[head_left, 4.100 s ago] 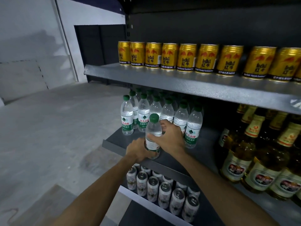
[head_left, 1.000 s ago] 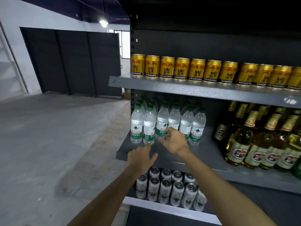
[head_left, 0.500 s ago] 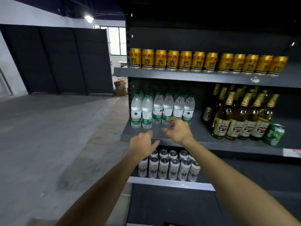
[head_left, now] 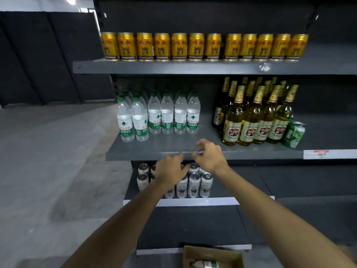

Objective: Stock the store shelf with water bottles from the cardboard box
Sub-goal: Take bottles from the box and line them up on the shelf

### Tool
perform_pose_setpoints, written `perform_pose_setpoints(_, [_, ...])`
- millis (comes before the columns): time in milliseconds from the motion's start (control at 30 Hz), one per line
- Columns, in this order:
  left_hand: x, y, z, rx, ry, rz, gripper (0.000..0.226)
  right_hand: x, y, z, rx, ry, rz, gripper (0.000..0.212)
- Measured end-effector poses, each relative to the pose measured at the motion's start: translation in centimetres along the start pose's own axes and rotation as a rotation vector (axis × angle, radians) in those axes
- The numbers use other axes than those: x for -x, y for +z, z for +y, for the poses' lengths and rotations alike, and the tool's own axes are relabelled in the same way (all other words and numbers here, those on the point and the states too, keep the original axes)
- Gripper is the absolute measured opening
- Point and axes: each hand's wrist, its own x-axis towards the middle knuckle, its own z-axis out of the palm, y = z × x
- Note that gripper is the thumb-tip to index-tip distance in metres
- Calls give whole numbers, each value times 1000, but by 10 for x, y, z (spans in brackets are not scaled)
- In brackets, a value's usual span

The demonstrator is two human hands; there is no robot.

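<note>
Several clear water bottles [head_left: 160,115] with green caps and green-white labels stand in rows at the left end of the grey middle shelf [head_left: 173,144]. My left hand [head_left: 170,171] hovers below the shelf's front edge, fingers relaxed and holding nothing. My right hand [head_left: 209,154] is beside it at the shelf edge, fingers loosely spread, also holding nothing. Both hands are apart from the bottles. At the bottom, an open cardboard box [head_left: 212,257] sits on the floor with one bottle [head_left: 205,265] lying inside.
Gold cans [head_left: 202,46] line the top shelf. Amber glass bottles [head_left: 253,117] and a green can [head_left: 293,135] fill the middle shelf's right part. Silver cans [head_left: 191,182] stand on the lower shelf. Grey concrete floor [head_left: 48,161] spreads to the left.
Both hands have drawn back from the water bottles to the shelf's front edge and lower. The view has pulled away from the shelf, and the cardboard box now shows at the bottom.
</note>
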Motion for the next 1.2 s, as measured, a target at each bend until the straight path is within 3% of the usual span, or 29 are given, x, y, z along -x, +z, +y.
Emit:
perform_pose_setpoints(233, [0, 93, 77, 17, -129, -346, 28, -12, -11, 129, 35, 36, -167, 37])
perform_pose_setpoints(467, [22, 176, 90, -87, -250, -278, 32, -13, 31, 217, -16, -40, -241, 34])
perform_pose_setpoints(767, [78, 298, 48, 166, -356, -413, 18, 18, 147, 347, -37, 161, -365, 40])
perform_pose_setpoints(1067, [177, 508, 9, 296, -467, -546, 30, 70, 301, 498, 27, 296, -427, 43])
perform_pose_setpoints(1200, [211, 591, -1, 321, -568, -605, 32, 87, 365, 551, 101, 267, -461, 42])
